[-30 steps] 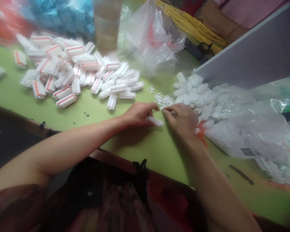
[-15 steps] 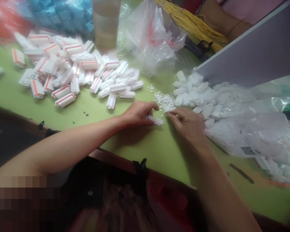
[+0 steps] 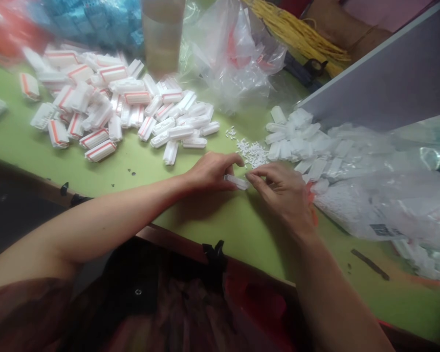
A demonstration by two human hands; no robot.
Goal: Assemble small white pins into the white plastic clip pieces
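Note:
Between the fingers of my left hand (image 3: 211, 172) is a white plastic block (image 3: 236, 183), long and narrow, held low over the green table. My right hand (image 3: 283, 189) is closed in a pinch, its fingertips close to the block's right end. Whatever those fingertips hold is too small to make out. Just beyond both hands lies a scatter of tiny white pins (image 3: 255, 154). On the left is a heap of white plastic blocks (image 3: 101, 113), some with orange stripes. Plain white pieces (image 3: 292, 133) are piled beyond my right hand.
A cup of brownish liquid (image 3: 163, 44) stands behind the heap, near a crumpled clear bag (image 3: 227, 63). A grey panel (image 3: 381, 73) rises at the right. Another bag (image 3: 385, 205) and a dark flat strip (image 3: 370, 264) lie at right. Another person's arm (image 3: 337, 24) shows behind.
My right hand has moved from the edge of the pins toward me and left, bringing its pinched fingertips to the block. My left hand still holds the block in about the same place.

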